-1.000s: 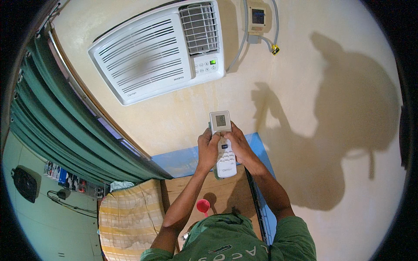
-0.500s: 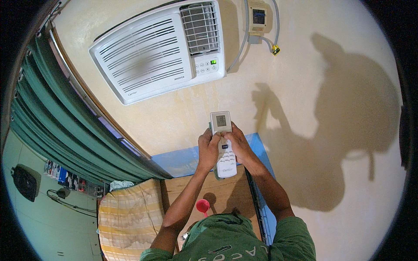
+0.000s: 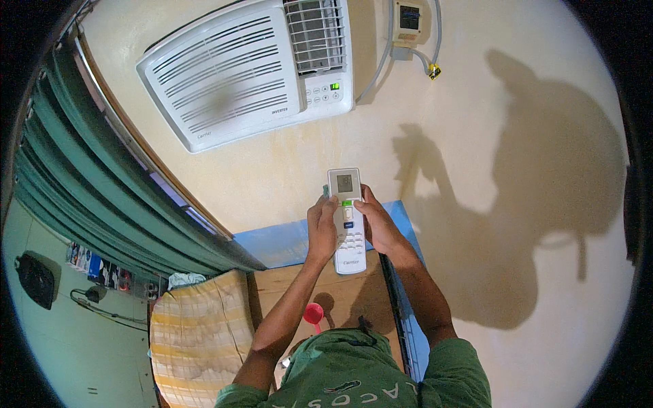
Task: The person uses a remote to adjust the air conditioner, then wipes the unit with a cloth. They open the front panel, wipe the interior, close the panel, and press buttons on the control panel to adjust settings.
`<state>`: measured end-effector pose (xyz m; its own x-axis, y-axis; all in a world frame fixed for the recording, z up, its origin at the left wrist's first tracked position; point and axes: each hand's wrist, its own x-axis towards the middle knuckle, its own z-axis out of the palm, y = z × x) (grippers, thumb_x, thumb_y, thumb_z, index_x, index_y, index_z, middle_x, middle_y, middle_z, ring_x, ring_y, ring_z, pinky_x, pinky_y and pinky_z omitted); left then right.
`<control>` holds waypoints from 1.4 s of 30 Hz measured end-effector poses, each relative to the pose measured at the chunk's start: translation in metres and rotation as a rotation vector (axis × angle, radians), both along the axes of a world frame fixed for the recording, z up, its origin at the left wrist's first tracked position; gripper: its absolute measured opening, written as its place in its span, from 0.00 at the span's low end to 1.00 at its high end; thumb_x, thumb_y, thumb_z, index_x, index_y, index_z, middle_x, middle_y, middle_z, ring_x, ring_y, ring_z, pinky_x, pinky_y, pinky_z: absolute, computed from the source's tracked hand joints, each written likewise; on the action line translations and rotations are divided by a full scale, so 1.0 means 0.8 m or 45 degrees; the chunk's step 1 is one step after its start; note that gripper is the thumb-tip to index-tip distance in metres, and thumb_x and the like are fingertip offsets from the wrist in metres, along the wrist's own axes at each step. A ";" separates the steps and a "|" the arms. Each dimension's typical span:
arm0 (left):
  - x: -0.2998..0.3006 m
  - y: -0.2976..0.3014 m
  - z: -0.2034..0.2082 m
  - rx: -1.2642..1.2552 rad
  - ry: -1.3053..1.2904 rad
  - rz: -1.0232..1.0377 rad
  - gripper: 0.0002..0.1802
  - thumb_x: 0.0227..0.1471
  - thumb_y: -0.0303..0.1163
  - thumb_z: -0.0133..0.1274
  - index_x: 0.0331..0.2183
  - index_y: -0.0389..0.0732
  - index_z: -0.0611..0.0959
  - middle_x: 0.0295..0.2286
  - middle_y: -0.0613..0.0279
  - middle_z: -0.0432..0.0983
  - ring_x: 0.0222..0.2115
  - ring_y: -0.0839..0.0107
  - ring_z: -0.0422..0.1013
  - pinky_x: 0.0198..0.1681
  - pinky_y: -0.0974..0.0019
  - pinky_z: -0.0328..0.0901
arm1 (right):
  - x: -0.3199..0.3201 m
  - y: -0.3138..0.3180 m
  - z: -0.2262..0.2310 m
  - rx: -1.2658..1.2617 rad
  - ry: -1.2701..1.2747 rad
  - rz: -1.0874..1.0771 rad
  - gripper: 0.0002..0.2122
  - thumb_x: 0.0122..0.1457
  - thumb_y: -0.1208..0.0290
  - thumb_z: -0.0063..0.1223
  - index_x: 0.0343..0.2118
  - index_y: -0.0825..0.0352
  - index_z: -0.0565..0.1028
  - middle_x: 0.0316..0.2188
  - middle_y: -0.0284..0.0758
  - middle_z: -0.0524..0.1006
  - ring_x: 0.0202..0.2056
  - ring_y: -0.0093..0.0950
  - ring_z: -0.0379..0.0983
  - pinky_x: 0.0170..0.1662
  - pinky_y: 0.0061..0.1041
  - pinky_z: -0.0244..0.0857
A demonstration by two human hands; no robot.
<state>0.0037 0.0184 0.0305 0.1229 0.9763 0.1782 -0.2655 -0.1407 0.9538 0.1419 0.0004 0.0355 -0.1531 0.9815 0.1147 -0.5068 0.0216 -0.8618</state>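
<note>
A white air conditioner remote (image 3: 350, 243) is held upright between my two hands, with its small grey screen at the top and a green button beneath it. My left hand (image 3: 322, 228) wraps its left side, the thumb lying at the edge near the green button. My right hand (image 3: 379, 224) closes round the right side, thumb resting beside that same button. The fingers behind the remote are mostly hidden. Above, on the wall, a white window air conditioner (image 3: 224, 88) shows a lit green display on its control panel.
A breaker box (image 3: 408, 20) with grey cables is on the wall at upper right. Green curtains (image 3: 95, 177) hang at left. Below are a wooden surface (image 3: 279, 289), a red ladle-shaped thing (image 3: 313, 313) and a yellow checked cloth (image 3: 201, 326). A black bag-like object (image 3: 35, 280) hangs far left.
My thumbs have moved apart from the middle of the remote to its sides, uncovering the green button. The remote sits slightly higher in view, and the air conditioner has shifted up a little.
</note>
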 end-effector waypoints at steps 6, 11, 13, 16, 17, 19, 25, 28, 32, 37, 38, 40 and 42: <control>-0.010 -0.002 0.012 -0.026 -0.047 0.026 0.21 0.62 0.41 0.43 0.36 0.29 0.78 0.26 0.60 0.74 0.27 0.73 0.67 0.33 0.66 0.63 | 0.000 -0.047 -0.002 0.006 0.051 0.151 0.40 0.54 0.71 0.53 0.69 0.58 0.46 0.52 0.43 0.70 0.49 0.31 0.70 0.53 0.34 0.66; -0.003 -0.009 0.015 0.027 0.047 0.044 0.26 0.64 0.45 0.39 0.35 0.31 0.80 0.24 0.60 0.75 0.24 0.75 0.68 0.30 0.66 0.64 | -0.005 -0.056 -0.018 0.015 0.159 0.051 0.44 0.51 0.72 0.57 0.69 0.57 0.45 0.52 0.46 0.70 0.50 0.34 0.70 0.53 0.36 0.67; -0.017 -0.010 0.003 -0.059 0.143 0.049 0.28 0.64 0.47 0.38 0.34 0.32 0.82 0.24 0.60 0.75 0.26 0.75 0.68 0.32 0.65 0.64 | -0.005 -0.064 -0.021 -0.020 0.187 0.071 0.45 0.50 0.71 0.59 0.69 0.58 0.44 0.54 0.48 0.70 0.51 0.38 0.70 0.53 0.40 0.68; -0.045 -0.013 -0.046 0.053 0.120 0.154 0.32 0.64 0.52 0.36 0.32 0.33 0.84 0.26 0.60 0.77 0.29 0.71 0.69 0.39 0.64 0.64 | -0.013 -0.089 -0.022 0.020 0.337 0.152 0.46 0.49 0.75 0.58 0.69 0.54 0.42 0.52 0.54 0.71 0.44 0.50 0.77 0.44 0.56 0.74; -0.062 -0.010 -0.072 0.133 0.118 0.188 0.33 0.64 0.53 0.36 0.32 0.34 0.84 0.27 0.59 0.77 0.30 0.70 0.69 0.41 0.64 0.64 | -0.016 -0.099 -0.023 -0.021 0.327 0.112 0.47 0.49 0.75 0.59 0.69 0.54 0.42 0.51 0.55 0.71 0.43 0.51 0.77 0.44 0.55 0.75; -0.102 -0.009 -0.139 -0.089 0.314 0.387 0.32 0.64 0.53 0.37 0.31 0.34 0.83 0.29 0.57 0.79 0.32 0.68 0.70 0.44 0.62 0.64 | -0.021 -0.117 -0.025 -0.104 0.346 0.065 0.48 0.48 0.73 0.61 0.69 0.53 0.41 0.51 0.56 0.71 0.42 0.53 0.77 0.43 0.54 0.75; -0.301 -0.133 -0.413 -0.385 0.631 0.661 0.24 0.60 0.48 0.51 0.31 0.32 0.81 0.31 0.58 0.78 0.32 0.66 0.70 0.40 0.60 0.64 | -0.013 -0.133 -0.049 -0.242 0.256 0.037 0.52 0.43 0.69 0.68 0.68 0.52 0.43 0.48 0.57 0.71 0.42 0.55 0.77 0.41 0.56 0.76; -0.388 -0.259 -0.536 -0.676 1.248 0.927 0.20 0.52 0.41 0.56 0.28 0.29 0.82 0.23 0.50 0.77 0.23 0.59 0.68 0.30 0.55 0.63 | -0.012 -0.132 -0.066 -0.216 0.301 0.055 0.51 0.44 0.70 0.68 0.68 0.52 0.43 0.49 0.58 0.70 0.42 0.55 0.77 0.40 0.57 0.76; -0.455 -0.436 -0.617 -1.486 1.625 0.663 0.21 0.50 0.42 0.57 0.37 0.32 0.80 0.34 0.45 0.79 0.33 0.52 0.76 0.34 0.48 0.69 | -0.012 -0.134 -0.074 -0.191 0.316 0.082 0.48 0.49 0.72 0.66 0.67 0.54 0.43 0.53 0.58 0.68 0.45 0.56 0.75 0.44 0.57 0.75; -0.463 -0.585 -0.630 -1.889 1.500 0.654 0.19 0.48 0.39 0.57 0.33 0.31 0.79 0.32 0.43 0.79 0.33 0.50 0.76 0.34 0.48 0.69 | -0.017 -0.130 -0.068 -0.162 0.366 0.041 0.46 0.49 0.76 0.62 0.67 0.53 0.45 0.49 0.57 0.71 0.42 0.55 0.76 0.41 0.57 0.76; -0.461 -0.598 -0.632 -1.899 1.458 0.672 0.18 0.47 0.39 0.57 0.32 0.31 0.79 0.32 0.42 0.78 0.33 0.49 0.76 0.34 0.48 0.68 | -0.020 -0.128 -0.067 -0.165 0.360 0.027 0.45 0.49 0.76 0.62 0.67 0.53 0.45 0.48 0.57 0.71 0.42 0.55 0.76 0.40 0.57 0.76; -0.455 -0.608 -0.636 -1.859 1.408 0.722 0.17 0.46 0.38 0.57 0.30 0.30 0.79 0.31 0.41 0.78 0.34 0.48 0.76 0.35 0.48 0.68 | -0.026 -0.130 -0.065 -0.170 0.350 -0.006 0.45 0.49 0.76 0.61 0.67 0.54 0.46 0.48 0.56 0.71 0.42 0.55 0.77 0.39 0.56 0.77; -0.443 -0.599 -0.638 -1.727 1.380 0.793 0.17 0.45 0.37 0.56 0.28 0.30 0.78 0.30 0.40 0.78 0.34 0.47 0.76 0.35 0.48 0.68 | -0.029 -0.131 -0.063 -0.121 0.333 -0.029 0.43 0.50 0.78 0.59 0.67 0.53 0.47 0.47 0.57 0.72 0.41 0.55 0.77 0.39 0.56 0.77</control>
<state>-0.3505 -0.4604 -0.4797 -0.7572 0.3083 -0.5758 0.2515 0.9513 0.1785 0.1183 -0.1044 -0.0151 -0.1084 0.9926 0.0545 -0.7129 -0.0395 -0.7002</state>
